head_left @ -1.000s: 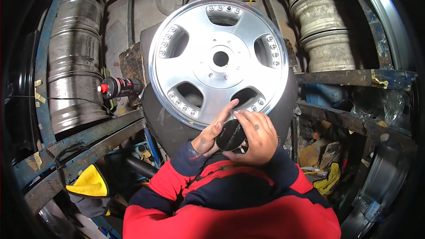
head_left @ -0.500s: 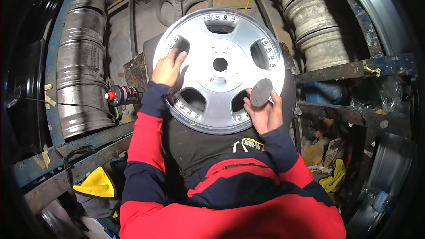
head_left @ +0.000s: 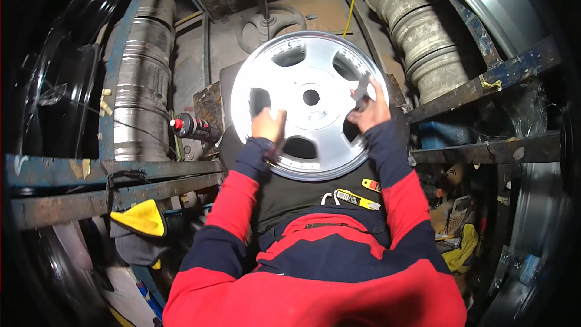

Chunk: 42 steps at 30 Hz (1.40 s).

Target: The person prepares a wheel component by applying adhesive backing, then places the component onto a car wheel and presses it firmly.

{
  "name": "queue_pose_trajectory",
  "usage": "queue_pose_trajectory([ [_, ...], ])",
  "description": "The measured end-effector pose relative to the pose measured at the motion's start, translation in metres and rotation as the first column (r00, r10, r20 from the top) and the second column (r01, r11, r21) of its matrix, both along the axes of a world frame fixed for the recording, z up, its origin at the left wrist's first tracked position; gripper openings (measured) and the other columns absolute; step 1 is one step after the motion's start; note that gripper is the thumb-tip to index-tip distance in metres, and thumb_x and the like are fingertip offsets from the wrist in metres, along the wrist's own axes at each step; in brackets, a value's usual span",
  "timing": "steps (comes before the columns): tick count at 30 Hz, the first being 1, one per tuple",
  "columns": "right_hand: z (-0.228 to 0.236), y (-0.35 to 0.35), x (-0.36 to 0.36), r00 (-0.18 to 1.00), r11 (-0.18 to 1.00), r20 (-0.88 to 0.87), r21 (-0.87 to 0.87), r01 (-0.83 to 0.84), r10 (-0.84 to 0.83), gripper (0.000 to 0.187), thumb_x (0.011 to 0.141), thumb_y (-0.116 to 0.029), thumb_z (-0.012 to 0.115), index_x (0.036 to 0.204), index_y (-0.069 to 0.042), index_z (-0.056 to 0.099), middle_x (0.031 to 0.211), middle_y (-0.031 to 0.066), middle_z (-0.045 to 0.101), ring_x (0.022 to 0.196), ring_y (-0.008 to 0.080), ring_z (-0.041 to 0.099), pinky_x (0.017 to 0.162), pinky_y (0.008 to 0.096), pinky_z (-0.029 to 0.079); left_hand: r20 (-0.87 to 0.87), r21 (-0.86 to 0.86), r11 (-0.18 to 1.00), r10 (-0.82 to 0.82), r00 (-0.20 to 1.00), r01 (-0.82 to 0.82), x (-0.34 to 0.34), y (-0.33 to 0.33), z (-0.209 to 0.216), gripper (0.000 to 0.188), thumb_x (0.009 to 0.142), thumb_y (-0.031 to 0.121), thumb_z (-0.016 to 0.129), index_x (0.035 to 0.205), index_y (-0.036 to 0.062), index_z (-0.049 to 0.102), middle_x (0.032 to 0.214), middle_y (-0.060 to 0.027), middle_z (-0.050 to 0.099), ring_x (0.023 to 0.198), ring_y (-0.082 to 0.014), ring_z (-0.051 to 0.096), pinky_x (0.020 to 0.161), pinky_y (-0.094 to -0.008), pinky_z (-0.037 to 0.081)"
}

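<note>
A silver five-opening alloy wheel (head_left: 331, 160) lies face up before me, with small bolts round its rim smeared by motion. My left hand (head_left: 268, 126) grips the wheel at its lower left, fingers at the edge of an opening and thumb apart. In my right hand (head_left: 372, 111), at the wheel's right side, is a thin round dark grey disc that looks like a sanding disc (head_left: 362, 89). It is tilted nearly edge-on over the spoke, its lower part hidden by fingers. I cannot tell if it touches the wheel.
A dark bottle with a red cap (head_left: 195, 127) lies left of the wheel. Stacked metal rims (head_left: 142, 85) stand left, and more grey rims (head_left: 423, 39) stand right. Blue metal frame bars (head_left: 487, 151) flank me. A yellow-grey cloth (head_left: 140, 218) hangs lower left; yellow-marked items (head_left: 358, 199) lie at my waist.
The wheel has turned counterclockwise. My left hand has moved down along its left side; my right hand has risen along the right side, tipping the disc edge-on. The whole view has shifted.
</note>
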State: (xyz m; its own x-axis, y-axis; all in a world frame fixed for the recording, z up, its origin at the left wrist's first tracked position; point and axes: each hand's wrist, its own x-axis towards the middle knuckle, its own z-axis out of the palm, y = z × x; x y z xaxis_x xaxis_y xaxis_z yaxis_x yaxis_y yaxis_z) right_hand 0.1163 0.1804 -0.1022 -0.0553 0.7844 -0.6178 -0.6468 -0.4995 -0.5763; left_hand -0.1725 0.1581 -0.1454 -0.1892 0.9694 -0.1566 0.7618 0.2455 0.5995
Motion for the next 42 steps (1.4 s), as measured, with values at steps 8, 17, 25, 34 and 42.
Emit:
queue_pose_trajectory([
  [8,0.026,0.157,-0.063,0.255,0.532,0.79,-0.104,-0.84,0.557,0.071,0.072,-0.06,0.073,0.117,-0.005,0.065,0.118,0.0104,0.062,0.105,0.0218,0.057,0.088,0.0365,0.047,0.734,-0.446,0.838,0.543,0.408,-0.315,0.204,-0.066,-0.03,0.034,0.08,0.024,0.063,0.093,-0.0071,0.058,0.08,-0.0157,0.06,0.075,-0.0273,0.058,0.067,-0.0407,0.043],
  [17,0.023,0.115,-0.016,0.422,0.103,0.873,0.409,-0.907,0.245,0.073,0.078,-0.03,0.072,0.136,0.007,0.046,0.13,0.0177,0.054,0.123,0.0274,0.049,0.105,0.0396,0.037,0.825,-0.499,0.866,0.488,-0.284,0.035,0.136,-0.063,0.042,0.029,0.089,0.004,0.052,0.115,-0.0085,0.058,0.1,-0.0141,0.067,0.097,-0.0188,0.063,0.089,-0.0293,0.048],
  [25,0.01,-0.011,-0.002,0.741,0.706,0.637,0.423,-0.568,0.213,0.067,0.08,-0.025,0.073,0.133,0.007,0.049,0.116,0.0078,0.053,0.107,0.0178,0.054,0.093,0.0291,0.044,0.102,0.302,0.951,-0.102,0.99,0.067,-0.048,0.042,0.036,0.039,0.098,0.03,0.049,0.117,-0.0007,0.062,0.107,-0.0265,0.065,0.104,-0.0392,0.063,0.088,-0.0397,0.048],
  [34,-0.017,-0.006,-0.01,0.976,0.963,0.193,0.266,0.048,-0.103,0.057,0.085,-0.052,0.061,0.124,-0.011,0.056,0.115,0.004,0.058,0.101,0.016,0.05,0.087,0.0387,0.041,-0.111,0.231,0.907,-0.334,0.936,0.352,-0.028,0.037,-0.004,0.049,0.095,0.038,0.052,0.116,-0.0044,0.062,0.107,-0.0273,0.065,0.106,-0.0425,0.058,0.098,-0.046,0.04],
  [42,-0.006,0.034,0.007,0.989,0.968,0.141,0.24,-0.074,0.041,0.068,0.083,-0.06,0.06,0.121,-0.004,0.058,0.104,0.0091,0.061,0.096,0.0194,0.053,0.092,0.0347,0.041,-0.097,0.19,0.979,-0.053,0.994,0.071,0.004,-0.002,-0.009,0.057,0.091,0.041,0.053,0.117,-0.0086,0.059,0.107,-0.0276,0.064,0.104,-0.0422,0.058,0.097,-0.0479,0.039],
])
